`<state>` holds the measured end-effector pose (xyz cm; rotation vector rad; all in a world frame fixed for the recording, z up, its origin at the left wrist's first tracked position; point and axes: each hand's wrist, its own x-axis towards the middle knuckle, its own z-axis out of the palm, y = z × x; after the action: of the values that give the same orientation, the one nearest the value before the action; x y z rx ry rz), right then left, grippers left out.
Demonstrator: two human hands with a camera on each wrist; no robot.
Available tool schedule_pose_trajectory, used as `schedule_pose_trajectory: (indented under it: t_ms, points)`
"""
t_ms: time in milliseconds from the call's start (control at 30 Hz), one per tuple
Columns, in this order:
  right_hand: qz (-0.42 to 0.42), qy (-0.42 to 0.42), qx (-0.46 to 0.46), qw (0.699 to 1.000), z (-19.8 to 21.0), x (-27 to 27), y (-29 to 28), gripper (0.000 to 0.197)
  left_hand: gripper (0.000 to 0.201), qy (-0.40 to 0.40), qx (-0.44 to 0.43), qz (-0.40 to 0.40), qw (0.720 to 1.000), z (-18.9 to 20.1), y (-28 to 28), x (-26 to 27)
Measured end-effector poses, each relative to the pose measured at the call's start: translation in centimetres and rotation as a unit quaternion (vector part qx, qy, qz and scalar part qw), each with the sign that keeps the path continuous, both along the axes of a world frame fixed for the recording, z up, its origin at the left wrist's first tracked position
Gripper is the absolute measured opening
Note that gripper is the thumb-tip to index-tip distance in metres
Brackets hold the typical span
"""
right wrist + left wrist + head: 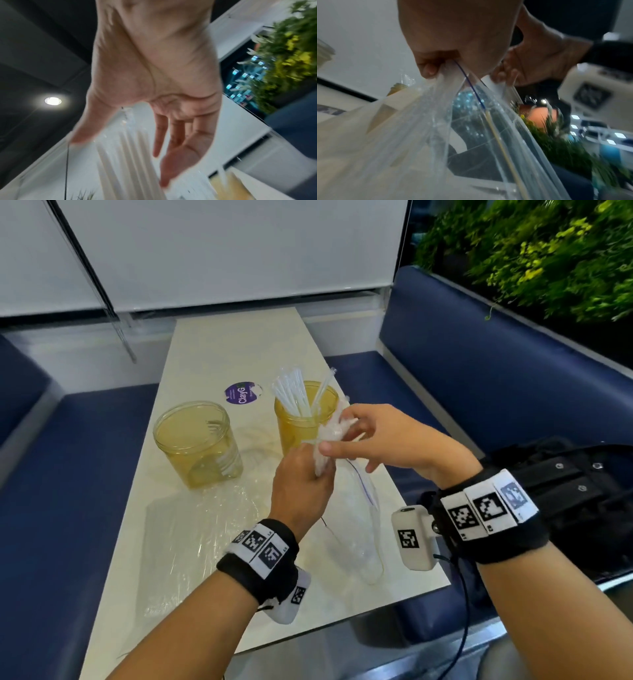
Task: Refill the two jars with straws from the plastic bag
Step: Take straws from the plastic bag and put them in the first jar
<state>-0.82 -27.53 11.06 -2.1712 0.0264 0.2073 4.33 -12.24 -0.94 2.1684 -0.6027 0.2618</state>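
Observation:
Two amber plastic jars stand on the white table (pixel 239 344). The left jar (pixel 197 443) holds no straws; the right jar (pixel 305 419) holds several white straws (pixel 291 393). In front of the right jar my left hand (pixel 301 477) grips the gathered neck of the clear plastic bag (pixel 359 525), whose lower end trails onto the table. My left hand (pixel 453 40) pinches the bag (pixel 436 121) by its blue zip line. My right hand (pixel 363 436) has thumb and forefinger around the straw bundle (pixel 330 429) sticking out of the bag. The straws (pixel 128 155) run between its thumb and fingers (pixel 159 135).
A sheet of crumpled clear film (pixel 198 525) lies on the table's near left. A purple round sticker (pixel 241 394) lies behind the jars. Blue benches (pixel 479 354) flank the table; a black bag (pixel 565 481) sits on the right one. Green plants (pixel 548 251) fill the far right.

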Motion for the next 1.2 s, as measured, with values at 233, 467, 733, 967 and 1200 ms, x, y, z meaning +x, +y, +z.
schedule_pose_trajectory:
  t_ms: [233, 467, 733, 967, 1200]
  points:
    - [-0.046, -0.108, 0.090, 0.989, -5.0, 3.5, 4.1, 0.039, 0.013, 0.089, -0.074, 0.017, 0.993, 2.1, -0.2, 0.1]
    - [-0.081, -0.167, 0.273, 0.944, -0.7, 5.5, 3.9, 0.036, 0.066, 0.085, 0.098, 0.040, 0.991, 1.7, 2.4, -1.1]
    - [-0.066, -0.304, 0.352, 0.883, 9.7, 11.6, 1.7, 0.037, 0.057, 0.072, 0.069, -0.008, 0.995, 1.5, 4.3, -1.7]
    - [-0.089, -0.340, 0.269, 0.897, 3.6, 18.4, 1.5, 0.024, 0.050, 0.062, 0.048, 0.022, 0.997, 3.0, 4.9, -1.4]
    - [-0.110, -0.230, 0.192, 0.948, -5.7, 21.0, 1.5, 0.032, 0.050, 0.029, 0.017, 0.055, 0.998, 4.5, 4.8, -0.5]
